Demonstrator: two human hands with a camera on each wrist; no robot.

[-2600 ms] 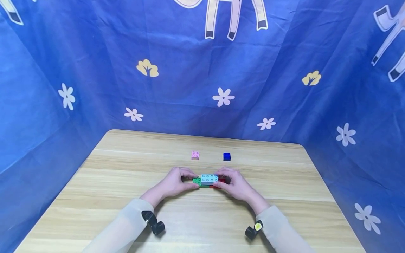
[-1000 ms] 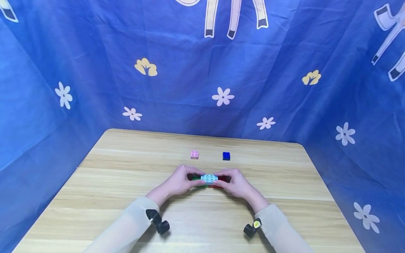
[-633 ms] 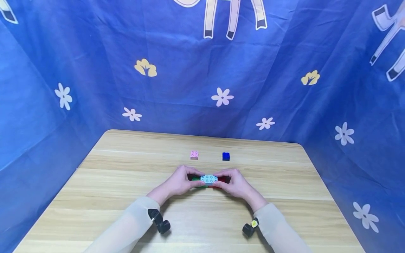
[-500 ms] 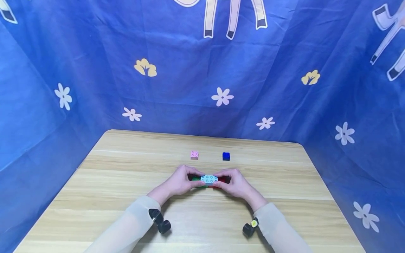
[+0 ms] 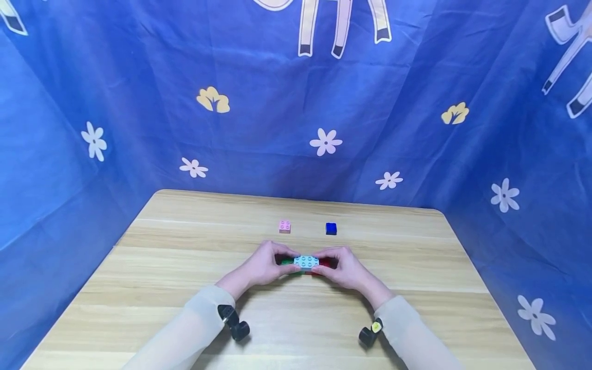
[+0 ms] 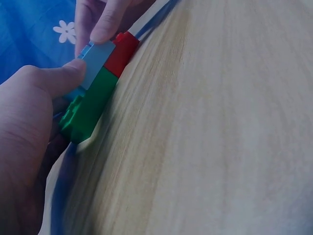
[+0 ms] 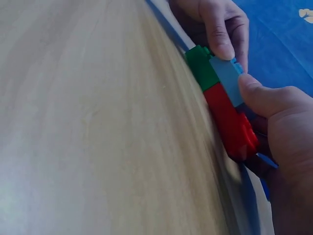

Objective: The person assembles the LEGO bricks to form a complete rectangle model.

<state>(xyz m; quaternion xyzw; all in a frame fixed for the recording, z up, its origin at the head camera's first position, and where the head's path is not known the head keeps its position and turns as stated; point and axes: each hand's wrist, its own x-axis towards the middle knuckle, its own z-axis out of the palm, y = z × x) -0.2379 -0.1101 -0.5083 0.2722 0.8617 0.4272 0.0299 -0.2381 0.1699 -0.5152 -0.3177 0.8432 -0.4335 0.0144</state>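
A light blue toy building brick (image 5: 306, 262) with two rows of studs sits across the top of a green brick (image 6: 91, 111) and a red brick (image 7: 229, 122), which stand end to end. My left hand (image 5: 263, 264) pinches the light blue brick's left end between thumb and fingers. At its other end, my right hand (image 5: 348, 268) grips it the same way. In the head view my fingers partly cover the green and red bricks. Both wrist views show the light blue brick bridging the seam between the two lower ones.
Farther back on the wooden table (image 5: 305, 329) lie a small pink brick (image 5: 284, 226) and a small dark blue brick (image 5: 331, 228). A blue patterned curtain (image 5: 277, 128) hangs behind and beside the table.
My left hand has moved right, from the green brick onto the light blue brick's left end. My right hand keeps its grip; over the last second both hands stay nearly still.
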